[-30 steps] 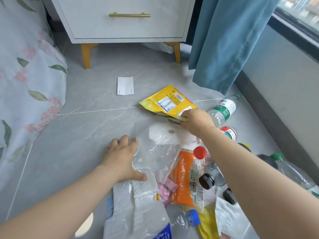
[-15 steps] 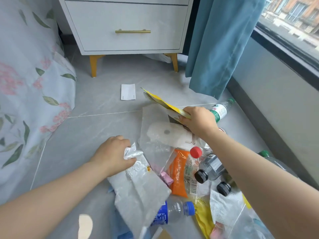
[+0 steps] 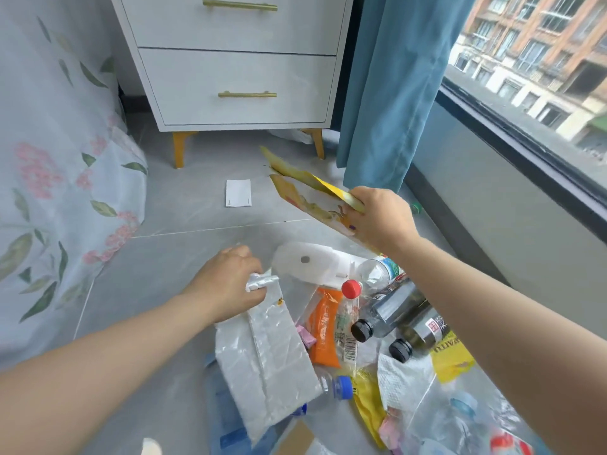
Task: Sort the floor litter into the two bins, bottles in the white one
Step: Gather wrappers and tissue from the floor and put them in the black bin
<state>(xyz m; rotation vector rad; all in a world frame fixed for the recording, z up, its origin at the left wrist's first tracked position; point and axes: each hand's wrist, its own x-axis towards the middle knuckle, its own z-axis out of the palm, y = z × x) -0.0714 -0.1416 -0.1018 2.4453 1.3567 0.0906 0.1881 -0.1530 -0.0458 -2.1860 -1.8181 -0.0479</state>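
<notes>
While L grip (image 3: pixel 226 287) pinches bag (image 3: pixel 269 356) top, R grip (image 3: pixel 382 218) clamps yellow pouch (image 3: pixel 305 192) end

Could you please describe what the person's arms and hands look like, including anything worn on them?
The left hand and right hand are ungloved, with no ring, watch or bracelet visible. The left forearm and right forearm are bare up to the frame's edge: no sleeves, cuffs or markings in view.

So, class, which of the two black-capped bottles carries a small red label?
The olive bottle, nearer the camera; the grey bottle beside it is paler and see-through.
</notes>
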